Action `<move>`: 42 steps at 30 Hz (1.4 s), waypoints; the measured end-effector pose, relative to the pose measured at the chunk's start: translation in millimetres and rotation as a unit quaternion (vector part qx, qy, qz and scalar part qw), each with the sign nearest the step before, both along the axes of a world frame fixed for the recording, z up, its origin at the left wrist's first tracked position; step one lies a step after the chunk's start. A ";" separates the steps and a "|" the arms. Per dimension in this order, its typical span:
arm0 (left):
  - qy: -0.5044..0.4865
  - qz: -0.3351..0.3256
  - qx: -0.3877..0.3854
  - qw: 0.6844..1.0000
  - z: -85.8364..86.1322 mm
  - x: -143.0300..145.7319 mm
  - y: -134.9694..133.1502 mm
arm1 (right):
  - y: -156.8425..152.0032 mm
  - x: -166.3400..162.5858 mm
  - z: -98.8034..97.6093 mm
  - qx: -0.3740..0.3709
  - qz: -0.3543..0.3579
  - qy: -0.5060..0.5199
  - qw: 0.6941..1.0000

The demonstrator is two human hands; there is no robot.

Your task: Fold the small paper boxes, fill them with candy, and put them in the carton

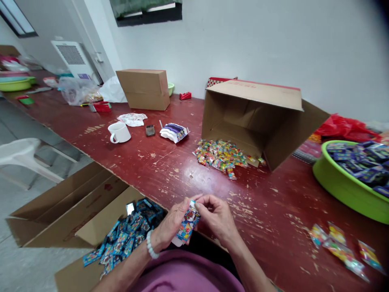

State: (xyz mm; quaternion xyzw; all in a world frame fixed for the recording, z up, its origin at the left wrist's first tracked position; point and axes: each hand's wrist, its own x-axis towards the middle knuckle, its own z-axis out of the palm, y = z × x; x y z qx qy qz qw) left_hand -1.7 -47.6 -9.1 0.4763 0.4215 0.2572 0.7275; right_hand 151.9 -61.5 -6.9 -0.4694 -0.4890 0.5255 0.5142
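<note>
My left hand (174, 223), with a pale bead bracelet at its wrist, is closed around a small blue printed carton (187, 225). A white flap shows at the carton's lower end. At its upper end, my right hand (217, 215) pinches the top edge between thumb and forefinger. Both hands are in front of my body at the table's near edge. Below and left of them, many similar blue packs (130, 231) lie heaped in an open cardboard box (69, 215). On the table beyond my hands spreads a pile of small colourful wrapped sweets (221, 154).
A cardboard box (243, 109) lies on its side behind the sweets. At right stands a green basin (343, 194) of dark blue packets, with several clear sachets (345, 255) before it. A white mug (119, 133), a wipes pack (174, 132) and a closed carton (144, 90) occupy the red table (170, 174).
</note>
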 end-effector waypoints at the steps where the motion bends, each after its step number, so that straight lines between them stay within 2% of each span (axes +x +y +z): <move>1: 0.002 0.005 0.002 1.000 1.0 -0.1 0.3 | -0.7 0.2 0.9 0.005 -0.002 -0.020 1.000; 8: 0.009 0.037 0.005 0.999 3.0 2.2 1.3 | -9.3 3.8 -2.7 0.079 0.017 -0.103 0.991; 13: -0.027 0.094 0.004 0.995 -3.3 16.0 -1.4 | -6.8 -6.8 -20.5 0.142 -0.060 -0.116 0.981; 15: -0.055 0.097 -0.015 0.994 -4.2 20.7 1.1 | 3.8 0.9 -26.3 0.107 -0.068 -0.157 0.979; 17: -0.090 0.091 -0.048 0.991 -4.4 22.4 8.0 | 21.7 22.6 -31.0 0.048 -0.091 -0.227 0.969; 20: -0.128 0.126 -0.048 0.983 -8.1 19.4 26.0 | 56.8 70.9 -37.8 0.000 -0.212 -0.292 0.933; 23: -0.105 0.194 -0.014 0.975 -19.0 11.9 47.0 | 85.9 109.5 -46.4 -0.055 -0.304 -0.339 0.889; 25: -0.067 0.224 0.001 0.972 -28.0 4.8 58.4 | 95.9 121.2 -52.5 -0.080 -0.323 -0.354 0.874; 27: -0.039 0.244 0.017 0.969 -34.0 -5.3 65.9 | 98.0 125.2 -57.4 -0.092 -0.323 -0.355 0.873; 29: 0.005 0.221 0.059 0.973 -34.6 -18.8 69.8 | 93.4 127.4 -59.9 -0.098 -0.313 -0.339 0.882; 30: 0.039 0.186 0.089 0.978 -32.6 -26.4 70.7 | 89.0 128.8 -59.9 -0.100 -0.303 -0.325 0.890; 33: 0.153 0.013 0.164 0.974 -21.2 -46.9 70.3 | 69.9 131.9 -55.6 -0.105 -0.261 -0.255 0.925; 35: 0.195 -0.077 0.165 0.964 -12.5 -53.4 67.9 | 54.5 129.1 -49.9 -0.109 -0.224 -0.193 0.949; 36: 0.202 -0.101 0.159 0.961 -8.9 -53.7 66.1 | 46.8 125.6 -46.6 -0.111 -0.208 -0.164 0.958; 39: 0.169 -0.103 0.120 0.973 -2.5 -45.2 58.4 | 26.6 109.6 -36.9 -0.111 -0.167 -0.085 0.976; 42: 0.077 -0.077 0.061 0.992 -1.4 -32.3 48.1 | 12.0 91.8 -27.8 -0.112 -0.120 -0.014 0.986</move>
